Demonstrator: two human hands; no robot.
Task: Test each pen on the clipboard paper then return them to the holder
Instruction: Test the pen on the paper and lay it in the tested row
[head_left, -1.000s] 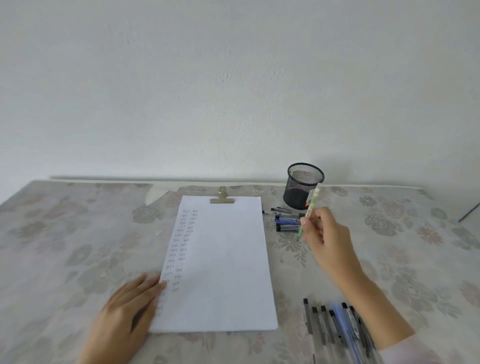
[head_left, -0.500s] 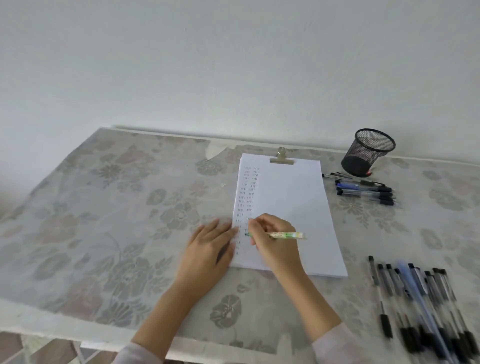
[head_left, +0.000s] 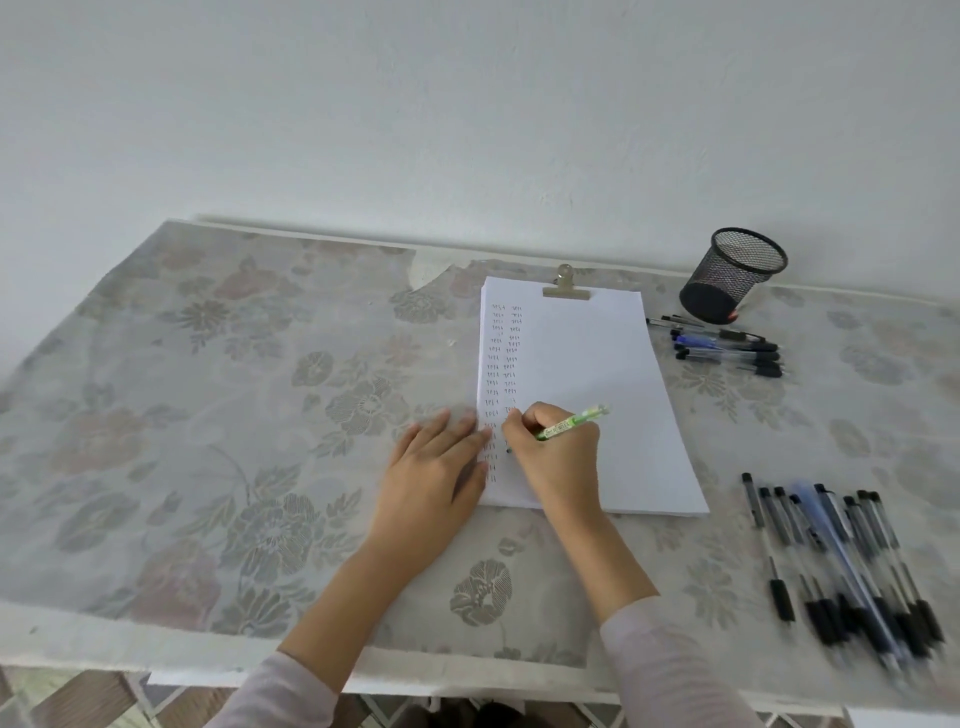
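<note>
One slim green pen (head_left: 574, 421) sits pinched in right hand (head_left: 558, 460) fingers; left hand (head_left: 434, 473) fingers lie flat on smooth paper (head_left: 597, 364).

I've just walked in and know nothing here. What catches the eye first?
The right hand grips a green pen, tip on the clipboard paper at centre, while the left hand rests flat on the sheet's left edge. A mesh holder stands far right, a few pens beside it and a bigger row at the front right.

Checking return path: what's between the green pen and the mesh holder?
Head view: between green pen and holder lie blank paper, then a small cluster of pens.
</note>
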